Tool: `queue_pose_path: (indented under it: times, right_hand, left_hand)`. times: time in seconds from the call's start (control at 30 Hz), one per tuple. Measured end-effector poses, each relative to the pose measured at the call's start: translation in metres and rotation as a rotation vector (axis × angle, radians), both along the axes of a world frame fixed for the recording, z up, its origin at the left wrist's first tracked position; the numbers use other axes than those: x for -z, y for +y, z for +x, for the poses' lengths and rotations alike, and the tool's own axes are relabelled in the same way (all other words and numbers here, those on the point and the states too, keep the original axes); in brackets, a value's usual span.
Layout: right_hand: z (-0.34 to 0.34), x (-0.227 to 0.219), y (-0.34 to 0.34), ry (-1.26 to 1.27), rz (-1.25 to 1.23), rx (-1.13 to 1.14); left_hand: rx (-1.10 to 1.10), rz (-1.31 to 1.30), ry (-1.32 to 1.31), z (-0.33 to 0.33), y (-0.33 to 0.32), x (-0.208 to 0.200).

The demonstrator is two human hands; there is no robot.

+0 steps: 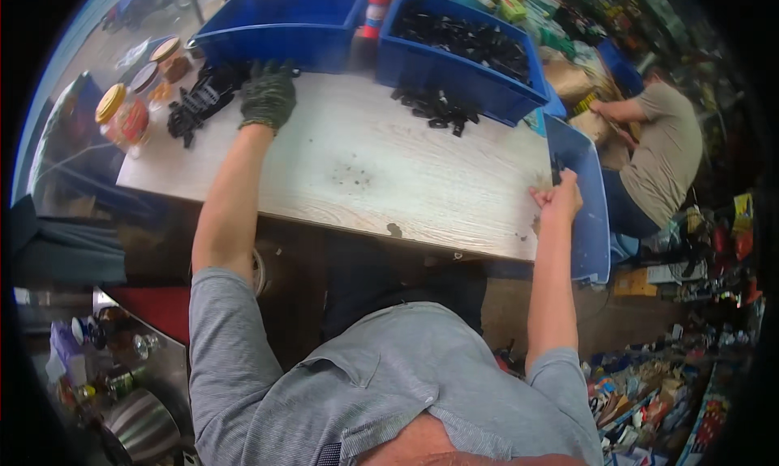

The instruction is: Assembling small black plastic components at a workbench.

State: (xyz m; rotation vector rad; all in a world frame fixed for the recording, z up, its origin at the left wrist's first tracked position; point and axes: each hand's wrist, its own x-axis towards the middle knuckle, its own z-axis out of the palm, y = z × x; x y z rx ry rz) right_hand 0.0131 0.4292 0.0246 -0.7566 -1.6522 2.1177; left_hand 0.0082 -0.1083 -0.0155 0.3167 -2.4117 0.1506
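My left hand (268, 99), in a dark green patterned glove, reaches to the far left of the white table. Its fingers are stretched forward beside a heap of small black plastic parts (203, 97); nothing shows in them, though the tips are hard to make out. At the table's right edge, my bare right hand (561, 197) is closed on a small black part (557, 167) by the rim of a light blue bin (588, 198). A second, smaller heap of black parts (436, 109) lies at the far middle of the table.
Behind the table stand a blue bin (284, 36) and another blue bin (460, 81) full of black parts, with a red bottle (376, 12) between them. Lidded jars (122, 113) line the left edge. Another person (661, 150) works at the right among piled goods.
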Motion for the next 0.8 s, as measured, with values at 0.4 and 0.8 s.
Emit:
queue_pose_path:
  times: [0.4,0.8]
  right_hand:
    - [-0.012,0.002,-0.102,-0.214,0.316,-0.491]
    - [-0.039,-0.007,-0.152,-0.268,0.912,-0.544]
  left_hand:
    - [0.395,-0.039,-0.127,0.040,0.074,-0.018]
    - [0.608,0.144,0.101,0.052,0.111,-0.020]
